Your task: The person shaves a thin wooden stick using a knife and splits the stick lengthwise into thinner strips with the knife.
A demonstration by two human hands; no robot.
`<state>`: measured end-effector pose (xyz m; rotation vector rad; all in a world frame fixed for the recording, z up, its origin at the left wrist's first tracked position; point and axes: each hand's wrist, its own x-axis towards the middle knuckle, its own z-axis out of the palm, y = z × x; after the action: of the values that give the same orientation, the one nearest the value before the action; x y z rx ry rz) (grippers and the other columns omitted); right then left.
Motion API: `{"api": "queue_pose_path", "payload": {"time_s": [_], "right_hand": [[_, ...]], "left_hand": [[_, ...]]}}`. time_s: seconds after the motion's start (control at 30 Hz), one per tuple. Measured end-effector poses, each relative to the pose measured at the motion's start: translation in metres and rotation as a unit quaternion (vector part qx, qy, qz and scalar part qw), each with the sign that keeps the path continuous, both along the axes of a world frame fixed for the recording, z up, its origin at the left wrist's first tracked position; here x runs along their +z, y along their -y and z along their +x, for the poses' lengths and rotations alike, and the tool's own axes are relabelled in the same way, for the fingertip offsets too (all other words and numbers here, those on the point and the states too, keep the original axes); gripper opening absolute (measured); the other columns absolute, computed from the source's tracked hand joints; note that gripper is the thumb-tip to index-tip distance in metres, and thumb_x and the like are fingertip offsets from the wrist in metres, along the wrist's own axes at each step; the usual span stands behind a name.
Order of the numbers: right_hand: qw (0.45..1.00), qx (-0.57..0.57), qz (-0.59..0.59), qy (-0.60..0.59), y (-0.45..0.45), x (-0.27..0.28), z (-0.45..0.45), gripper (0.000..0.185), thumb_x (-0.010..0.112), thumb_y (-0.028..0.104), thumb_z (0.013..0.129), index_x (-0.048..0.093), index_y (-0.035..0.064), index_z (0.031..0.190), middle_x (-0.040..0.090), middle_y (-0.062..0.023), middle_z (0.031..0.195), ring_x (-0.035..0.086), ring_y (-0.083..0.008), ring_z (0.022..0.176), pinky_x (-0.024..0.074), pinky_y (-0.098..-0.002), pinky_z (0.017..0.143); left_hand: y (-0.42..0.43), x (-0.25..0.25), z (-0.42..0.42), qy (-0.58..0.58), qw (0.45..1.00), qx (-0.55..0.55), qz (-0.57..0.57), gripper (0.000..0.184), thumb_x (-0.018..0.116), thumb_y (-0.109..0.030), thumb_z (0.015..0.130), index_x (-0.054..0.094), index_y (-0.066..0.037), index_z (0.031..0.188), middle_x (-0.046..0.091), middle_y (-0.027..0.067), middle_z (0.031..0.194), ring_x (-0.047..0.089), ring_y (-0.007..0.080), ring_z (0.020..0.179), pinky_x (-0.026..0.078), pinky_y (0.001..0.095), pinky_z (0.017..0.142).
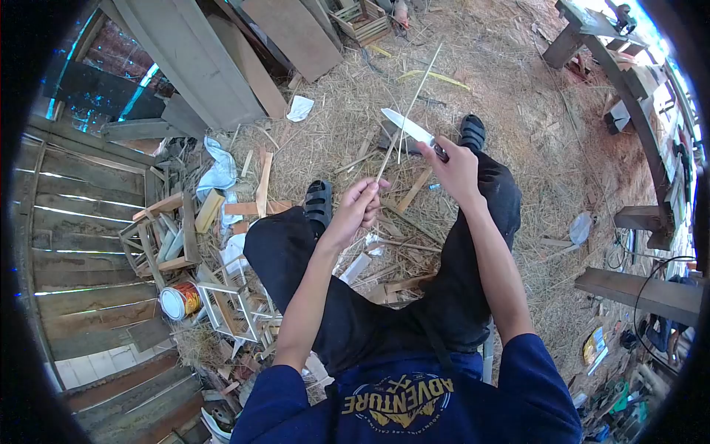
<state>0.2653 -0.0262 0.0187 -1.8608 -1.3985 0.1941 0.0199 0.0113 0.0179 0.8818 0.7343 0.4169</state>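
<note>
My left hand [357, 209] is closed around the lower end of a thin pale wooden stick [421, 90], which slants up and to the right. In my right hand [453, 172] is a knife by its dark handle; the wide silver blade [408, 126] points up and left. The blade crosses the stick partway along its length; whether they touch I cannot tell. A thin sliver hangs near the blade, just below the crossing. Both hands are above the ground, between my knees.
Straw and wood scraps cover the ground. At the left are a wooden frame [188, 229], a paint can [180, 301] and a small white frame [228, 311]. Boards [194, 63] lean at the upper left. A wooden beam [640, 294] juts in at the right.
</note>
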Motion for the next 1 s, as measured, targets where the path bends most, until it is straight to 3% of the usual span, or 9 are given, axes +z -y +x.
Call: {"api": "queue_pose_path", "payload": {"time_s": [0.13, 0.23, 0.37, 0.5, 0.57, 0.73, 0.83, 0.87, 1.0], "right_hand": [[0.998, 0.056, -0.031, -0.006, 0.002, -0.003, -0.003, 0.041, 0.072, 0.044, 0.092, 0.067, 0.004, 0.083, 0.054, -0.0124, 0.055, 0.056, -0.0281, 0.048, 0.0429, -0.0384, 0.05], [0.989, 0.126, -0.073, -0.017, 0.001, -0.003, -0.013, 0.045, 0.069, 0.051, 0.091, 0.073, 0.0062, 0.091, 0.062, -0.0145, 0.06, 0.067, -0.0334, 0.058, 0.0504, -0.0411, 0.056], [0.976, 0.213, -0.023, -0.027, -0.002, -0.018, -0.031, 0.038, 0.072, 0.045, 0.091, 0.072, 0.0063, 0.092, 0.059, -0.013, 0.059, 0.062, -0.0313, 0.052, 0.0465, -0.0408, 0.053], [0.966, 0.258, -0.026, -0.006, -0.007, -0.014, -0.041, 0.043, 0.072, 0.049, 0.089, 0.07, 0.0061, 0.088, 0.058, -0.0141, 0.057, 0.061, -0.0349, 0.053, 0.0463, -0.0417, 0.053], [0.965, 0.26, -0.023, -0.012, -0.007, -0.011, -0.04, 0.045, 0.073, 0.05, 0.088, 0.068, 0.0058, 0.083, 0.057, -0.0136, 0.056, 0.06, -0.0346, 0.052, 0.0459, -0.041, 0.052], [0.964, 0.267, -0.012, 0.006, -0.003, -0.001, -0.027, 0.044, 0.076, 0.05, 0.085, 0.069, 0.0072, 0.077, 0.055, -0.0099, 0.053, 0.059, -0.0301, 0.049, 0.0451, -0.0382, 0.049], [0.968, 0.248, 0.025, 0.013, 0.002, -0.002, -0.023, 0.043, 0.078, 0.052, 0.082, 0.071, 0.0094, 0.077, 0.055, -0.0071, 0.052, 0.059, -0.027, 0.048, 0.0443, -0.0364, 0.048], [0.971, 0.237, 0.023, 0.026, 0.002, -0.002, -0.021, 0.043, 0.079, 0.052, 0.081, 0.072, 0.01, 0.078, 0.056, -0.0068, 0.052, 0.059, -0.0265, 0.047, 0.0445, -0.036, 0.048], [0.978, 0.196, 0.012, 0.068, 0.005, 0.002, -0.009, 0.041, 0.08, 0.052, 0.08, 0.075, 0.0113, 0.082, 0.058, -0.0062, 0.052, 0.061, -0.0244, 0.047, 0.0457, -0.0342, 0.048]], "left_hand": [[0.0, -0.001, 0.0, -0.012, 1.0, -0.001, 0.02, 0.028, 0.046, -0.027, 0.11, 0.056, -0.005, 0.125, 0.034, -0.0089, 0.072, 0.026, 0.0011, 0.054, 0.023, 0.0195, 0.048], [-0.001, -0.003, 0.001, -0.009, 1.0, 0.015, 0.02, 0.027, 0.047, -0.026, 0.11, 0.056, -0.006, 0.125, 0.035, -0.0082, 0.073, 0.028, 0.0014, 0.055, 0.025, 0.0199, 0.048], [-0.004, -0.01, 0.004, -0.005, 0.999, 0.034, 0.005, 0.023, 0.047, -0.025, 0.109, 0.057, -0.007, 0.12, 0.039, -0.0074, 0.075, 0.032, 0.0015, 0.056, 0.028, 0.02, 0.049], [-0.004, -0.027, 0.012, -0.062, 0.992, 0.072, 0.086, 0.019, 0.047, -0.025, 0.109, 0.056, -0.009, 0.109, 0.041, -0.0073, 0.075, 0.034, 0.002, 0.058, 0.03, 0.0209, 0.05], [-0.001, -0.019, 0.015, -0.059, 0.99, 0.089, 0.089, 0.017, 0.047, -0.024, 0.108, 0.055, -0.01, 0.101, 0.04, -0.008, 0.073, 0.032, 0.002, 0.057, 0.028, 0.0218, 0.05], [0.0, -0.029, 0.009, -0.099, 0.983, 0.043, 0.145, 0.029, 0.049, -0.025, 0.108, 0.06, 0.0, 0.103, 0.054, -0.0014, 0.078, 0.046, 0.006, 0.06, 0.036, 0.0257, 0.052], [0.006, -0.03, 0.006, -0.14, 0.96, 0.031, 0.242, 0.031, 0.049, -0.025, 0.108, 0.062, 0.003, 0.109, 0.056, 0.0007, 0.078, 0.05, 0.0075, 0.063, 0.039, 0.0282, 0.055], [0.008, -0.032, 0.008, -0.121, 0.953, 0.038, 0.276, 0.034, 0.048, -0.031, 0.109, 0.059, -0.004, 0.128, 0.063, -0.0004, 0.088, 0.046, 0.0016, 0.062, 0.035, 0.0207, 0.052], [0.011, -0.015, 0.012, -0.16, 0.948, 0.056, 0.268, 0.037, 0.046, -0.031, 0.109, 0.062, -0.001, 0.121, 0.051, -0.0003, 0.075, 0.045, 0.008, 0.069, 0.039, 0.0262, 0.064]]}}
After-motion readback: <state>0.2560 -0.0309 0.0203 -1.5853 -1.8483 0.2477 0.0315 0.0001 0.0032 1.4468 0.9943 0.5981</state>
